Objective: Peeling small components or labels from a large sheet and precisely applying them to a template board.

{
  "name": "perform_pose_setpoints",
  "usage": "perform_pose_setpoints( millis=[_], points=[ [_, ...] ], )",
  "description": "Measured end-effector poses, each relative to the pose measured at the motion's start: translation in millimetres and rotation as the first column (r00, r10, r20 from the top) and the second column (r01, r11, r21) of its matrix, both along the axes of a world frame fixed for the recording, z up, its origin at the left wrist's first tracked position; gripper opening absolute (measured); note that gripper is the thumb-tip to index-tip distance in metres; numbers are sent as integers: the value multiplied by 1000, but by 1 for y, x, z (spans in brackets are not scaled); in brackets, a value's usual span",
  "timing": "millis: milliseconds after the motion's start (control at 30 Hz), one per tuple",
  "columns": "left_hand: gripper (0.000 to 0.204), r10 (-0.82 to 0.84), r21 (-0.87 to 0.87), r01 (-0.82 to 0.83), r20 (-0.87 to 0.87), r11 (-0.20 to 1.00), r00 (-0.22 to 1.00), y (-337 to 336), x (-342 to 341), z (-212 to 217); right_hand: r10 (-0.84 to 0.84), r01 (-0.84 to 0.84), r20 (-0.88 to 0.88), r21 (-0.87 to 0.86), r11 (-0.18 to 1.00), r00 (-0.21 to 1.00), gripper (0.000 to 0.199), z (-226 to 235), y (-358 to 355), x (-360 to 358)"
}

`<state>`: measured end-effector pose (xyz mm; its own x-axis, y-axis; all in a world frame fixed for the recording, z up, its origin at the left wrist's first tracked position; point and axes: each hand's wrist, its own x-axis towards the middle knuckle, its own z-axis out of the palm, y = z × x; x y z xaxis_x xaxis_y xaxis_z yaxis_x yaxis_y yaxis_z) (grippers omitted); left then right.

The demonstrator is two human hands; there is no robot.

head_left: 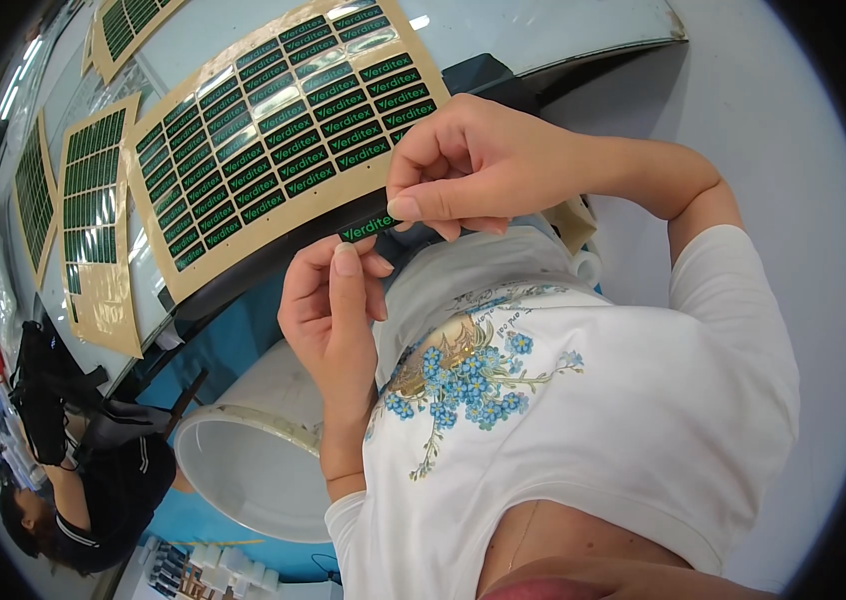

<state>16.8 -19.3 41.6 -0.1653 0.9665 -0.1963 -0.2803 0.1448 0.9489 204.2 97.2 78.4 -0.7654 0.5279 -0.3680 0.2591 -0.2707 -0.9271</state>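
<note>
Black label sticker [367,228] with green lettering sits pinched between both hands, just in front of the near edge of the big sheet it belongs beside and above the person's white shirt. Right hand [463,165] comes in from the right with the forearm bent sharply at the elbow, wrist curled, thumb and forefinger closed narrowly on the sticker's right end while the other fingers fold loosely under. Left hand [328,300] rises from below, forearm nearly upright in the view, thumb tip pressed against the sticker's lower left corner and the remaining fingers curled into the palm. Just behind the hands lies the tan backing sheet [273,120], tilted across a white bench [563,25], carrying rows of the same black-and-green stickers; a few places along its upper rows look shiny and bare. Further left, two more tan sheets [98,215] lie flat, the nearer one with a long bare strip at its lower end, and another sheet corner [128,25] shows at the top. Below the left hand stands a round white bin [243,455]; its inside looks pale and what it holds cannot be told. At the lower left another person in dark clothes [93,480] bends over a black object, well apart from the hands.
</note>
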Motion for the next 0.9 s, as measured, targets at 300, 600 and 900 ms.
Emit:
perform_pose_setpoints(
  millis=[300,600,900],
  points=[
    [16,-5,-30,4,-18,1000,1000,1,-1,-2,6,-5,8,-50,999,1000,19,-3,3,-1],
    [38,91,52,-76,-668,996,739,-11,-9,-7,42,-30,-54,210,977,998,12,-14,-10,0],
    [33,424,477,233,-873,848,241,-27,-26,-32,96,-43,-154,317,948,983,7,-44,-36,-21]
  ],
)
